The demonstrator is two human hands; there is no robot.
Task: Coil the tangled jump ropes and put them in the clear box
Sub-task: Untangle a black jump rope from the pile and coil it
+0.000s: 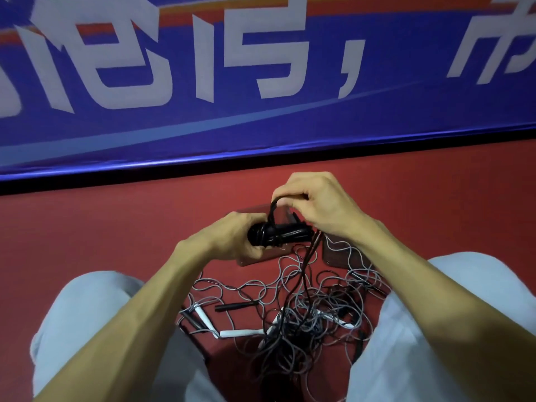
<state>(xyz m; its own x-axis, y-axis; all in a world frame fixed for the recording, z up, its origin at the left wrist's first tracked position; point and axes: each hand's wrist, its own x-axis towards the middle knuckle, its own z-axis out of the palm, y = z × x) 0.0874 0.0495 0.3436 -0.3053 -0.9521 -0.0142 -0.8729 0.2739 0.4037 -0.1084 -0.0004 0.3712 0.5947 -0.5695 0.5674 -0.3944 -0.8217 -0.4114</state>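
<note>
The left hand [232, 236] reaches in palm-inward, its grip closed round the left end of a black rope bundle [278, 235]. The bundle's long axis runs left to right, level, held above the floor [116, 227]. The right hand [316, 204] arches over it, its grip pinching a loop of the same black cord that rises from the bundle. The clear box [261, 258] stands on the floor under the hands, toward the floor's far edge. The tangled ropes [304, 314] lie on the floor between the knees, nearer than the box.
</note>
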